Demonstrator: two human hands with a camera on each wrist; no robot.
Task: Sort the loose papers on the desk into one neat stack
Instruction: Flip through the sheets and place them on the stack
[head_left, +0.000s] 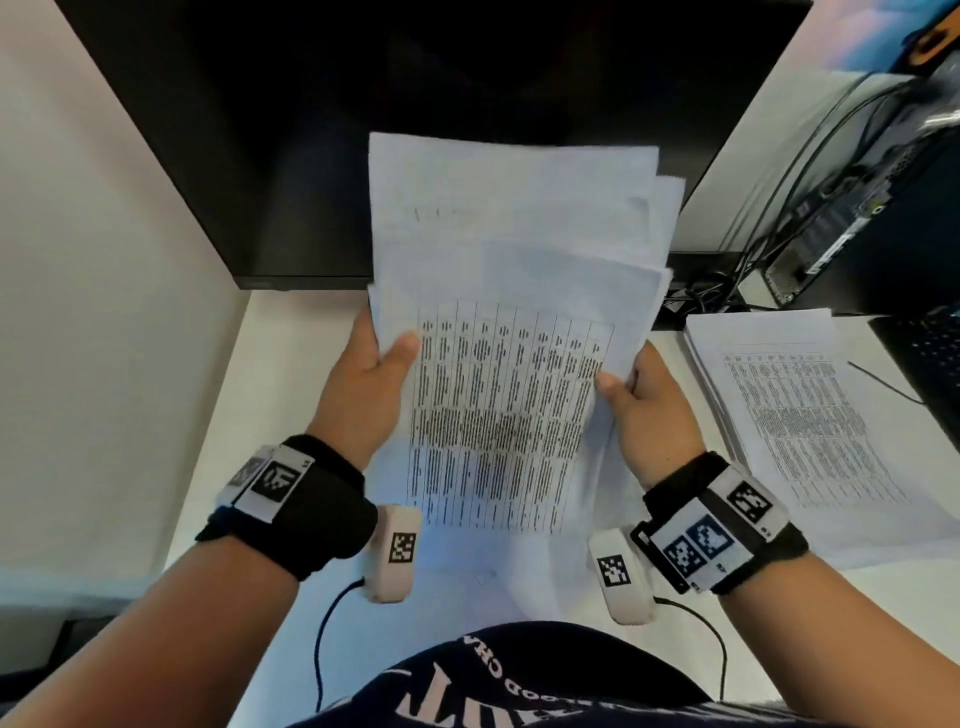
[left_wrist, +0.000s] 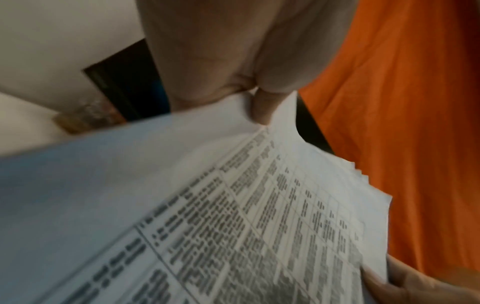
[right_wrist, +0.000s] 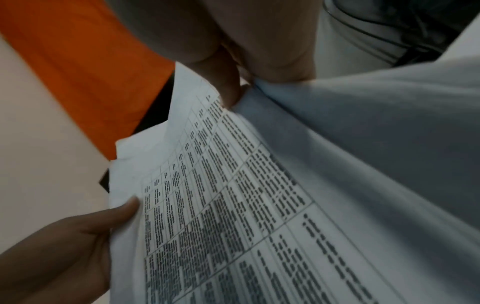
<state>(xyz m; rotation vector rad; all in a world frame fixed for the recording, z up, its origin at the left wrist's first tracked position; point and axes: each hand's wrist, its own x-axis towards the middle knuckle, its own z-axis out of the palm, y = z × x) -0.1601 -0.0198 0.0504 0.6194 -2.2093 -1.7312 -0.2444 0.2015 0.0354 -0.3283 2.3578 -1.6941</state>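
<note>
A bundle of loose white papers (head_left: 511, 332), uneven at the far edges, is held up above the desk; its top sheet carries a printed table. My left hand (head_left: 374, 374) grips the bundle's left edge, thumb on top. My right hand (head_left: 641, 395) grips the right edge the same way. The left wrist view shows the thumb pressing the papers (left_wrist: 233, 205), and the right wrist view shows the printed sheet (right_wrist: 233, 205) pinched near its corner. A second stack of papers (head_left: 810, 415) lies flat on the white desk (head_left: 249, 415) to the right.
A black monitor (head_left: 311, 130) stands right behind the held papers. A computer case (head_left: 857, 218) with cables sits at the back right, and a dark keyboard corner (head_left: 924, 358) is beside the flat stack. A pale partition wall is on the left.
</note>
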